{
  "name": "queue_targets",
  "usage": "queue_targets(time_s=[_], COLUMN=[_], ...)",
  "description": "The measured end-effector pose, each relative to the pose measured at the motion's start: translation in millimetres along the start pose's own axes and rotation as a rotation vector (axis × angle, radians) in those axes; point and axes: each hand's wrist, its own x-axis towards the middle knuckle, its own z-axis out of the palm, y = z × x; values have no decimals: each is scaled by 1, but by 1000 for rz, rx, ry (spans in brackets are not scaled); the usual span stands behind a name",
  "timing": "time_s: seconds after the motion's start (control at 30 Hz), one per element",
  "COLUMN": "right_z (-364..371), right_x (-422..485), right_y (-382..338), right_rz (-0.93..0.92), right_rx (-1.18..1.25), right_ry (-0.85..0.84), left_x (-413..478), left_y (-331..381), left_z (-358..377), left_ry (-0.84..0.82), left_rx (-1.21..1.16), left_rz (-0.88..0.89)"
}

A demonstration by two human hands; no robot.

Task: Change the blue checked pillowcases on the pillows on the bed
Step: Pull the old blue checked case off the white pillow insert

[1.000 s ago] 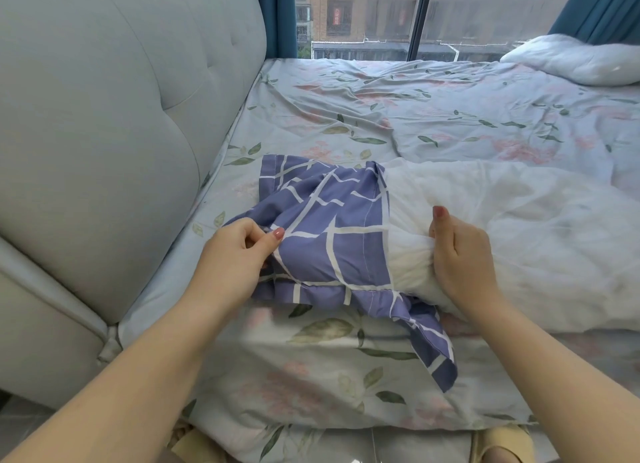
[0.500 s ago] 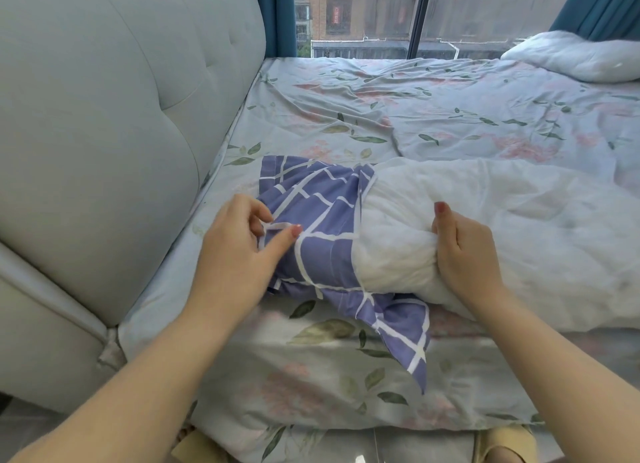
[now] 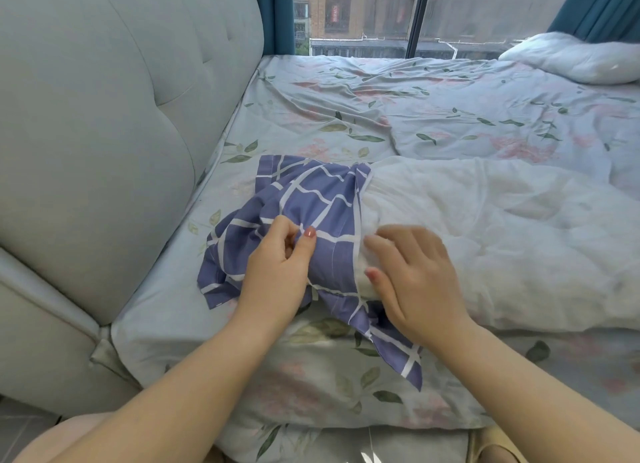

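The left hand, its grip pinching the blue checked pillowcase, should pull steadily towards the headboard while the blurred right hand, grip seemingly spread, pins the white pillow.

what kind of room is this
Most likely a bedroom: a bed in floral sheets, a padded headboard beside it, and a bare white pillow partly in a blue checked pillowcase. The window faces other buildings.
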Motion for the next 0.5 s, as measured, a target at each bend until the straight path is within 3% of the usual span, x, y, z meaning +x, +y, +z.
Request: queue_targets(time_s=[0.07,0.23,0.5], right_z=[4,18,9], right_x=[-1,-2,12], right_y=[1,3,6], right_rz=[25,87,162], right_rx=[4,-65,-2], right_ry=[-48,-35,10], left_x=[2,-3,13], left_y=[0,5,-1], left_z=[0,3,-9], left_ry=[-30,-29,135], left_rx=[-69,21,128], left_rz=[-33,40,113])
